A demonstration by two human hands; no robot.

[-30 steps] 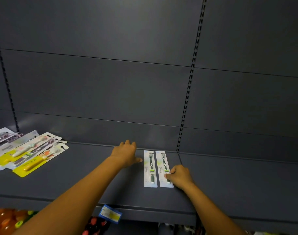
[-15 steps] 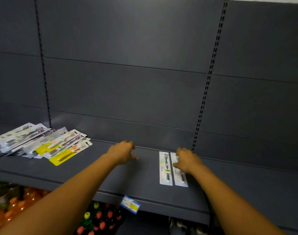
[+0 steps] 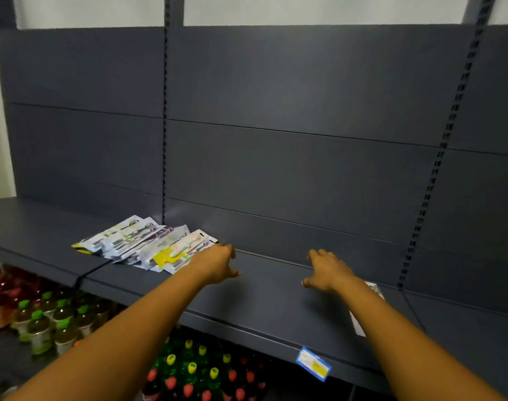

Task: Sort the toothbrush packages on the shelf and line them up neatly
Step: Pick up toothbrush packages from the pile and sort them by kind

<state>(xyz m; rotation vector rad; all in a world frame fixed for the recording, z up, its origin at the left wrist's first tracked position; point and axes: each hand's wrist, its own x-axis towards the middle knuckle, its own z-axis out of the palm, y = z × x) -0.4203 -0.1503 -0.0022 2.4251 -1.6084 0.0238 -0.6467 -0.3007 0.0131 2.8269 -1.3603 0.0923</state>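
Note:
A loose heap of toothbrush packages [image 3: 142, 244] lies fanned out on the dark grey shelf [image 3: 264, 302], white cards with one yellow one on top at its right end. My left hand [image 3: 218, 264] hovers right beside that end, fingers relaxed and holding nothing. My right hand [image 3: 325, 270] is over the bare shelf further right, fingers loosely spread, empty. Two white toothbrush packages [image 3: 359, 322] lie side by side under my right forearm, mostly hidden by it.
A blue and yellow price tag [image 3: 313, 364] hangs on the shelf's front edge. Below the shelf stand bottles with green caps [image 3: 44, 322] at the left and bottles with yellow and red caps [image 3: 200, 371] in the middle. Slotted uprights run up the back panel.
The view has swung left. Both hands have left the two lined-up packages and moved left along the shelf; my left hand is now beside the heap.

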